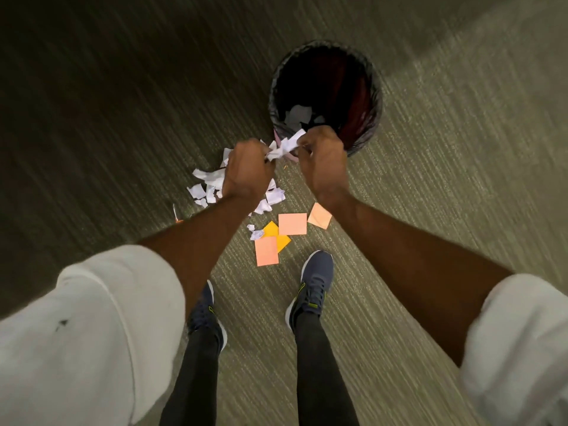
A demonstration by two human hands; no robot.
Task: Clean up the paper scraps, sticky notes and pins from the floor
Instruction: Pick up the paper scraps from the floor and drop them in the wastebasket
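Bin [373,96] mouth gapes unobstructed beyond hands [287,162].

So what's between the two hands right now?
In the head view, a crumpled white paper scrap spans the gap, gripped by the left hand at one end and the right hand at the other.

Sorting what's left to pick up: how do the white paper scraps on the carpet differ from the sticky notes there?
The paper scraps are white, the sticky notes pink, peach and yellow. The paper scraps are torn and crumpled; the sticky notes are flat, neat squares. The paper scraps lie nearer the bin, the sticky notes nearer the shoes. Both lie on the carpet, outside the bin.
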